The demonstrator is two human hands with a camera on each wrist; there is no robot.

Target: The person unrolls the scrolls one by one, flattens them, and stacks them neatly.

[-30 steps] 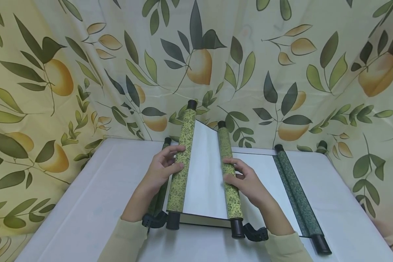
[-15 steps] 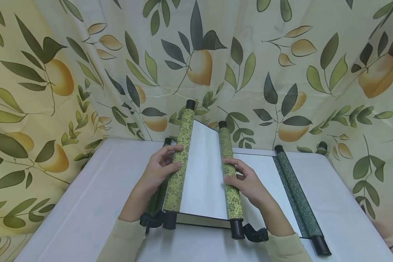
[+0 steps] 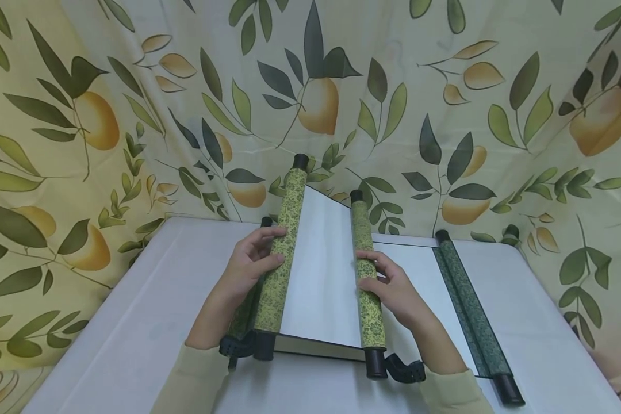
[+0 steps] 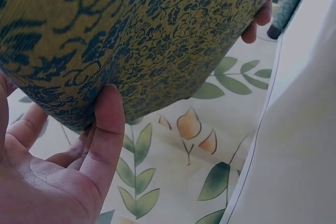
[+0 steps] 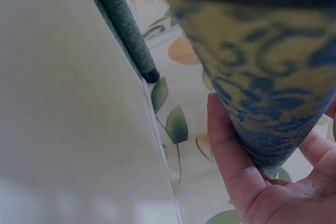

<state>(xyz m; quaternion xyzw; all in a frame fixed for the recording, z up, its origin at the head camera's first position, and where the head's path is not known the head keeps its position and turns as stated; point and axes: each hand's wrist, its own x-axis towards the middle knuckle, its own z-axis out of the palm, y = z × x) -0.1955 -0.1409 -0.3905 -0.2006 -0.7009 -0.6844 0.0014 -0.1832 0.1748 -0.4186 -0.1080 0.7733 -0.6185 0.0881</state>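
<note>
Now the yellow scroll point(image 3: 368, 316) is partly open above the table point(image 3: 186, 259), with white paper point(image 3: 321, 270) showing. Its fat left roll point(image 3: 278, 287) may hold more paper to unroll. The left hand point(image 3: 248, 261) grips that roll; the right hand point(image 3: 390, 282) grips the thinner right roll point(image 3: 362, 230). A green scroll point(image 3: 473, 305) lies spread below. No containers show.

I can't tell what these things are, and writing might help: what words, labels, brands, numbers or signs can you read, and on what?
None: no readable text anywhere.
Plain white sheet between two yellow-green, floral-patterned cloth rollers: blank on the side facing the head camera.
The rollers: floral pattern only.
Dark green, black-ended roller: no lettering shows.
Cream fabric backdrop: printed leaves and fruit only.
Black wrist pieces: too small to tell.
</note>
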